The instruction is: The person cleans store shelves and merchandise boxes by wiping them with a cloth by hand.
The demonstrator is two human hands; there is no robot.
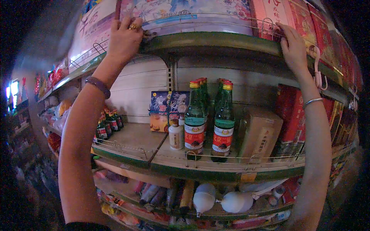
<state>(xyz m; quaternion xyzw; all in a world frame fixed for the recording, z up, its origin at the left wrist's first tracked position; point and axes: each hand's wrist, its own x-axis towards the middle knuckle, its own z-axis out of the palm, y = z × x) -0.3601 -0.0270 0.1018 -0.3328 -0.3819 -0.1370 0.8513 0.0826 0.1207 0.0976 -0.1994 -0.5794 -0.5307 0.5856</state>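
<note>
Left grip [125,42] and right grip [295,50] flank the wide floral-printed box [200,17] on the upper shelf [216,41], which stands between them. Both my arms reach up and forward, spread to either side of the green bottles [194,119] below. On the left my fingers bend at the shelf edge, hold unclear; on the right they're loosely parted, empty, by the wire rail [266,24].

The upper shelf [216,41] bears printed boxes [216,21]; the middle shelf [135,135], green bottles [194,133], a white bottle [176,135], a carton [259,133]
</note>
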